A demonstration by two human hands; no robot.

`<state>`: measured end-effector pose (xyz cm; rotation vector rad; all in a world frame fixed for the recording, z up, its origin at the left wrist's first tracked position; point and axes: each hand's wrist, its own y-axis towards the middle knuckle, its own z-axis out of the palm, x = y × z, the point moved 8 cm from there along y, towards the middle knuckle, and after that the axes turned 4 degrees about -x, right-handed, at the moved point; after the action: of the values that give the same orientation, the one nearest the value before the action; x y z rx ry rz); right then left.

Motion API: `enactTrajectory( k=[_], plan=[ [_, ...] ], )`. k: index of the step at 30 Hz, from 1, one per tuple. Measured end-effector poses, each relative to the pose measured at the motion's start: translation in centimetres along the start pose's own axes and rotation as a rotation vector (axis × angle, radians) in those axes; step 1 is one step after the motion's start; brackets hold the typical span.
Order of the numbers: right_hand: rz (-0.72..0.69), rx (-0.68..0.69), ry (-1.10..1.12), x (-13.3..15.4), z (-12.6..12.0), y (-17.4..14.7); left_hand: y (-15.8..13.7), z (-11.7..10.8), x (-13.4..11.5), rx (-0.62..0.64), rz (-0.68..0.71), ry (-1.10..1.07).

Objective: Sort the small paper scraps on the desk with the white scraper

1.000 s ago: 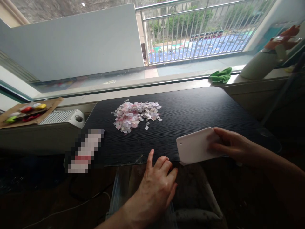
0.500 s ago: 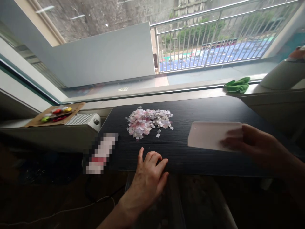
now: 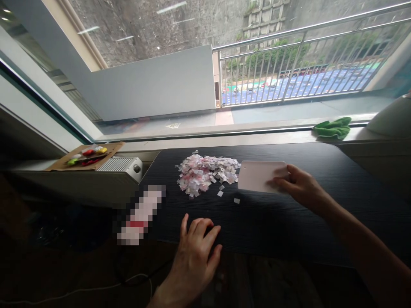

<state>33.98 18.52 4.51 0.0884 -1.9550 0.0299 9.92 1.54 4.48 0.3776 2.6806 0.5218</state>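
Note:
My right hand (image 3: 297,184) grips a thin white rectangular board (image 3: 255,173) by its right end, fingers on the near face. One small hole shows near the board's upper left corner. Just left of it, a pile of small cut paper scraps (image 3: 201,171), white with pink patches, lies on the black table (image 3: 305,226). The board's left edge overlaps the pile's right side in view; whether they touch I cannot tell. A single loose scrap (image 3: 236,200) lies below the board. At the table's near edge my left hand (image 3: 197,248) rests with fingers apart, holding nothing.
A blurred-out pale item (image 3: 143,216) is at the table's left edge. Beyond stand a white radiator (image 3: 120,166), a cardboard sheet (image 3: 69,160) with colourful small items, and a green cloth (image 3: 333,128) on the windowsill. A white cable (image 3: 105,288) runs low left.
My right hand has brought the white board left, up to the paper pile. One loose scrap now shows below the board. My left hand stays at the near edge; the view has shifted slightly.

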Motion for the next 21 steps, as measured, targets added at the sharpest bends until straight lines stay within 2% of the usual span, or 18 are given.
enactTrajectory(
  k=[4, 9, 13, 17, 21],
  plan=[
    [-0.034, 0.028, 0.094, 1.7, 2.2, 0.1, 0.0, 0.1, 0.0, 0.019, -0.002, 0.015],
    [-0.095, 0.078, 0.040, 2.4, 5.3, 0.1, 0.0, -0.1, 0.0, 0.043, -0.014, -0.005],
    [-0.109, 0.131, 0.005, 1.8, 5.7, -0.7, 0.0, -0.4, 0.4, 0.054, -0.036, -0.044],
    [-0.096, 0.111, 0.025, 1.7, 5.1, -1.7, 0.0, -0.8, 1.1, 0.032, -0.075, -0.037],
    [-0.111, 0.156, 0.019, 2.5, 6.5, -3.3, 0.1, -1.2, 1.6, 0.025, -0.104, -0.022]
  ],
)
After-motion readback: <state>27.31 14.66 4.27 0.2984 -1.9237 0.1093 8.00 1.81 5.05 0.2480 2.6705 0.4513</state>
